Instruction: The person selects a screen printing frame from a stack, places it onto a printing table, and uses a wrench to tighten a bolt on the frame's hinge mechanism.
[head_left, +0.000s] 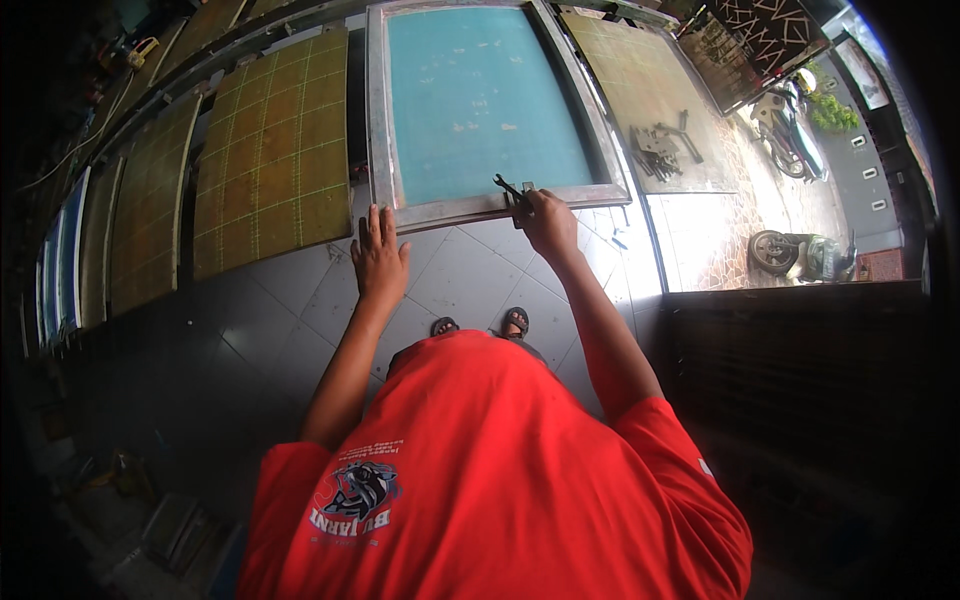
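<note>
A screen-printing frame (440, 211) with a grey border and teal mesh (480, 100) lies in front of me. At its near left corner, my left hand (378, 262) rests with the fingers stretched out and slightly apart, the fingertips at the edge. My right hand (550, 225) is closed around a dark open-ended wrench (508, 187) at the near edge, toward the right corner. The wrench's forked end points up and left over the mesh. A small metal piece beside my right fingers is partly hidden, and I cannot make out what it is.
Left of the frame lies a brown board with yellow-green grid lines (270, 150), with more boards beyond. On the right board (650, 80) lie several dark metal brackets (655, 160). Motorbikes (808, 257) stand outside at the right. Tiled floor (290, 310) shows below.
</note>
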